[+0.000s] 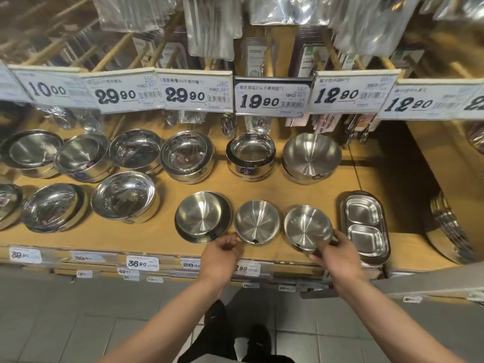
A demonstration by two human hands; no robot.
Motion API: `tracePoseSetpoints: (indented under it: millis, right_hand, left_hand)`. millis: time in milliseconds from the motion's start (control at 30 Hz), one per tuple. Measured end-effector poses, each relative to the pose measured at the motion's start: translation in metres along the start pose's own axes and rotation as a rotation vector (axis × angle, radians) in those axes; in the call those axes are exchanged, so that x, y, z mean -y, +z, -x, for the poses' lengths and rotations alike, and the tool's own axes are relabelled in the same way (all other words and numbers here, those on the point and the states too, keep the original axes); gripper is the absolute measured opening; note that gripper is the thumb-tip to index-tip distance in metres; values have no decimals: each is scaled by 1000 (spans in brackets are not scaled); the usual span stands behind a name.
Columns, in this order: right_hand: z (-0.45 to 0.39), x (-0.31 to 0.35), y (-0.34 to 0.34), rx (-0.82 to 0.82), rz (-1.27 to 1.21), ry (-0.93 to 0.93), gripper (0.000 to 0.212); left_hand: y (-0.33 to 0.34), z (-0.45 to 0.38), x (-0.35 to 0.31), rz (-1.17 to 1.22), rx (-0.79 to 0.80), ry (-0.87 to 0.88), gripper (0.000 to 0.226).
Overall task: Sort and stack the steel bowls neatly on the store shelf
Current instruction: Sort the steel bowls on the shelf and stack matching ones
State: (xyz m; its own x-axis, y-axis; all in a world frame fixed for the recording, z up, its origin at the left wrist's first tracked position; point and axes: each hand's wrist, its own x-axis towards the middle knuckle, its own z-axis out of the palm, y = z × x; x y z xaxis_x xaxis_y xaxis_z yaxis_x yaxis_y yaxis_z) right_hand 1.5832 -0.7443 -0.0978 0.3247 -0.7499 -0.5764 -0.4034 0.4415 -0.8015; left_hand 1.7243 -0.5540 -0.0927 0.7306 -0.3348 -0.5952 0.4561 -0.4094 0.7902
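Wooden store shelf (162, 237) under hanging price tags (272, 96), grey tiled floor below. Two small steel bowls sit at its front edge: the right hand (337, 254) curls its fingers round the right bowl (307, 227), while the left hand (222, 254), fingers loosely bent, touches the middle bowl (256, 222). They look light, rigid and slick; rims seem the safest hold.
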Motion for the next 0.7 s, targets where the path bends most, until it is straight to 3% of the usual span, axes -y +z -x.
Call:
tracePoseSetpoints:
  millis: [133, 300, 400, 500, 700]
  right_hand:
    - [8, 16, 2, 17, -75, -68, 35]
    - [17, 38, 25, 198, -85, -158, 34]
    - [19, 40, 45, 275, -21, -180, 38]
    - [18, 39, 60, 277, -8, -171, 33]
    - [13, 40, 74, 274, 60, -144, 27]
  left_hand:
    - [-11, 3, -12, -41, 3, 93, 15]
    - [-20, -4, -37, -91, -36, 231, 22]
    - [-20, -7, -47, -108, -29, 220, 10]
    - [-18, -10, -50, -153, -33, 197, 26]
    - [-8, -13, -45, -288, -67, 190, 11]
